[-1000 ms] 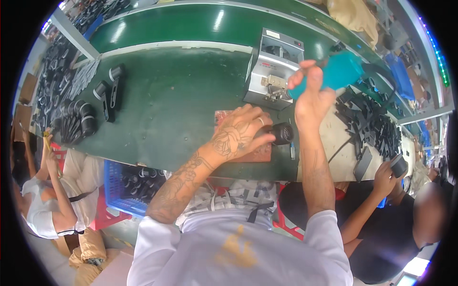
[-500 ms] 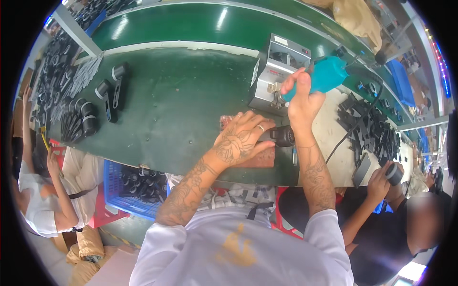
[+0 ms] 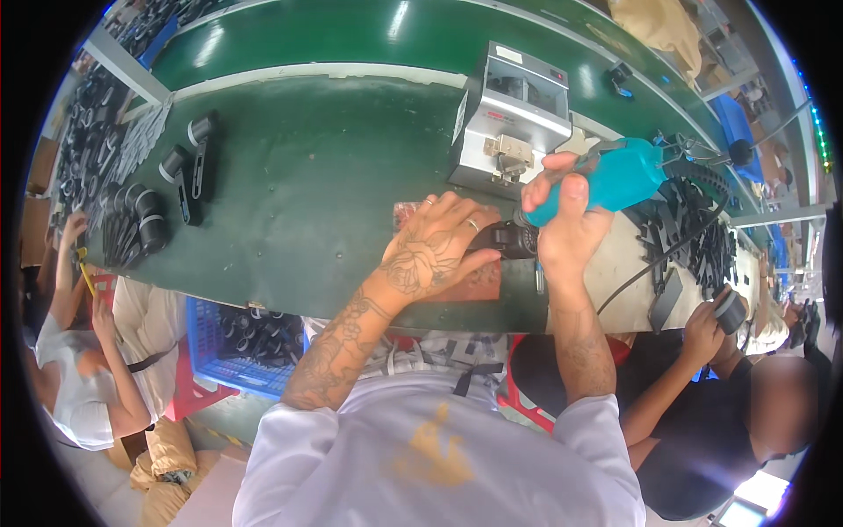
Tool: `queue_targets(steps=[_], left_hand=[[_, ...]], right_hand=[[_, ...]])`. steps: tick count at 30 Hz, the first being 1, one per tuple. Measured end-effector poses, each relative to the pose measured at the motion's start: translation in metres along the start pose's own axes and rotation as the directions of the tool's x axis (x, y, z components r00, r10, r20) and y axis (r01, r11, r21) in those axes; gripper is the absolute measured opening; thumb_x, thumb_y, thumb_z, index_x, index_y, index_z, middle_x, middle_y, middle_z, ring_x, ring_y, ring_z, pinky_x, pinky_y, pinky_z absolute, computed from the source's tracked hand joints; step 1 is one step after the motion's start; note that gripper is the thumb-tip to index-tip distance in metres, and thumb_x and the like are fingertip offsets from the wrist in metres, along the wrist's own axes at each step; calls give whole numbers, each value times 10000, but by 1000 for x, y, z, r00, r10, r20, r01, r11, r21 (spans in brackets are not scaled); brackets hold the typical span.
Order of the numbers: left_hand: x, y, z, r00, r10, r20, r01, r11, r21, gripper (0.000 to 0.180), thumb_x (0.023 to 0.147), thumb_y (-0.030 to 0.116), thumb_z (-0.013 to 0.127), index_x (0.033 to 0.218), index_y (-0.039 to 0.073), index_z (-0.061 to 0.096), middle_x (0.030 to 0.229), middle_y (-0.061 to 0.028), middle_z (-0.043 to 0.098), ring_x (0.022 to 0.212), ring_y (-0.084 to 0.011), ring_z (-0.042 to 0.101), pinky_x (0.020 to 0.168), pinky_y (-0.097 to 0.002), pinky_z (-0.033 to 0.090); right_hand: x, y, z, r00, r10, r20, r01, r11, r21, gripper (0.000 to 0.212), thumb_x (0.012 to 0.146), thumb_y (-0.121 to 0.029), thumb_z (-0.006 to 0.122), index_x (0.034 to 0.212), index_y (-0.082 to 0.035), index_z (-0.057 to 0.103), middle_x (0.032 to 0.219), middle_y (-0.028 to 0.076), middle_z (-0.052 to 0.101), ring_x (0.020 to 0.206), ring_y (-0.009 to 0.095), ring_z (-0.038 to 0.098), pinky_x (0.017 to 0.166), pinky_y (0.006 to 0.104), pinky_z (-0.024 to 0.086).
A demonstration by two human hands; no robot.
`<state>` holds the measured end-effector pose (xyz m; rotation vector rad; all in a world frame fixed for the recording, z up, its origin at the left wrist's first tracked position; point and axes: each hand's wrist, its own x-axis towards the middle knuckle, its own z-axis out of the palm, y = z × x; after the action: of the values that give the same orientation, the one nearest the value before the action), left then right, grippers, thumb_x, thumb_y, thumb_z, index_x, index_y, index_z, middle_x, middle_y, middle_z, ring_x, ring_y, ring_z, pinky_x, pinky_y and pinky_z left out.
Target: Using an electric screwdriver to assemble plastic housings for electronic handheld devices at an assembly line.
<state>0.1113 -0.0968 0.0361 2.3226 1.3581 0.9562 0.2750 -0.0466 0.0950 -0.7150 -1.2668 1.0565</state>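
Observation:
My right hand (image 3: 571, 224) is wrapped round a teal electric screwdriver (image 3: 615, 180), tilted so its lower end comes down at the black part. Whether the bit touches the part is hidden by my fingers. My left hand (image 3: 435, 246), a ring on one finger, is closed on a black plastic part (image 3: 516, 239) with a rounded end that sticks out to the right. Most of the part's shaft lies under my fingers. Beneath the left hand is a reddish-brown pad (image 3: 470, 285) on the green bench top.
A grey metal machine (image 3: 509, 119), apparently a screw feeder, stands just beyond my hands. Several black handled parts (image 3: 140, 220) lie at left, a pile of black pieces (image 3: 689, 228) at right. A blue crate (image 3: 233, 351) sits below the bench. Co-workers sit on both sides.
My right hand has brought the screwdriver down and nearer, from beside the feeder to the black part. My left hand stays on the part. The whole view has shifted slightly.

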Motion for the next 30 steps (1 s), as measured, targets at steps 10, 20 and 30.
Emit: queue_targets(steps=[10, 20, 30], left_hand=[[1, 4, -5, 998, -5, 65, 5, 1000, 7, 440, 909, 371, 675, 1241, 91, 602, 1139, -84, 592, 1097, -289, 554, 986, -474, 441], [0, 1, -3, 998, 9, 57, -12, 999, 43, 435, 912, 363, 672, 1234, 81, 595, 1141, -89, 580, 1079, -287, 549, 957, -469, 440], [-3, 0, -4, 1000, 9, -2, -9, 1000, -11, 371, 942, 332, 631, 1251, 127, 603, 1187, -55, 617, 1050, -273, 562, 930, -450, 450]], right_hand=[[-7, 13, 0, 1000, 30, 7, -29, 998, -46, 420, 1021, -403, 595, 994, 10, 522, 713, 76, 538, 618, 185, 532, 584, 338, 466], [-6, 17, 2, 998, 54, -13, -54, 998, -15, 388, 1028, -379, 584, 971, -2, 513, 696, 82, 532, 600, 187, 525, 573, 333, 460], [47, 15, 26, 990, -130, -59, 122, 984, -127, 388, 1038, -359, 581, 1044, 28, 561, 720, 64, 539, 611, 174, 534, 580, 324, 469]])
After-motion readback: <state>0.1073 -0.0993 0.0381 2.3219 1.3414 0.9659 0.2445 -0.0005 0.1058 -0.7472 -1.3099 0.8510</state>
